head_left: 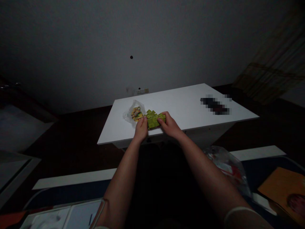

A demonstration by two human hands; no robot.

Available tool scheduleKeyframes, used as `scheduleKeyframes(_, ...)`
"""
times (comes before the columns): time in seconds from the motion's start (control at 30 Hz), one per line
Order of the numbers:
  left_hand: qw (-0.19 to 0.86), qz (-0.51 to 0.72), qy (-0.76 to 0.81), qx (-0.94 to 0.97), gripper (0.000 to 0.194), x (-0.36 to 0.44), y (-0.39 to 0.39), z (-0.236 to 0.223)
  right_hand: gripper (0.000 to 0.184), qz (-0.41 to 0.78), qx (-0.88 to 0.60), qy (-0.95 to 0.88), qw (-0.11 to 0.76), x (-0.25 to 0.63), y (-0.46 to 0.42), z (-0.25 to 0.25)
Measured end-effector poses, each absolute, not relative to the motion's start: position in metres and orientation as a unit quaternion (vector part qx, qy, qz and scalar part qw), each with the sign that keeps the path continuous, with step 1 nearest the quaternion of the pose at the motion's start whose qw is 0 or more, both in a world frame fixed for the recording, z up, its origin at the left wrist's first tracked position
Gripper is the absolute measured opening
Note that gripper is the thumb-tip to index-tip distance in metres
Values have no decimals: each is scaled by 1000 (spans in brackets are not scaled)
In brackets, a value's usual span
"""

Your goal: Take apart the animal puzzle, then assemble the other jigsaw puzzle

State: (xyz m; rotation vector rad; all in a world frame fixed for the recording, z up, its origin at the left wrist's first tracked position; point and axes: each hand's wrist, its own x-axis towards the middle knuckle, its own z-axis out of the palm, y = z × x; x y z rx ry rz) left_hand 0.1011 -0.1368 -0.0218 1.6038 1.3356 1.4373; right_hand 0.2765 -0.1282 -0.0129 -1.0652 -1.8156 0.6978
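Observation:
On a low white table [186, 105] lies a cluster of yellow-green blocks [154, 118] joined into one piece. My left hand [141, 128] grips its left end with curled fingers. My right hand [169, 124] holds its right end, fingers wrapped over the top. Both arms reach forward from the bottom of the view. Just left of the blocks sits a clear plastic bag [133, 114] with several small coloured pieces inside.
A blurred dark object [215, 105] lies at the table's far right. A crumpled clear bag [226, 165] and an orange-brown sheet [283, 187] lie at the lower right. White trays [64, 218] sit at the lower left. A grey wall stands behind; the room is dim.

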Motion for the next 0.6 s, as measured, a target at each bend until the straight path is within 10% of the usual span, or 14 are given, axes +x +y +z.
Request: scheduleKeyframes(0.6, 181, 438, 510, 718, 26, 107, -153, -9, 39, 289, -347, -806, 381, 281, -135, -8)
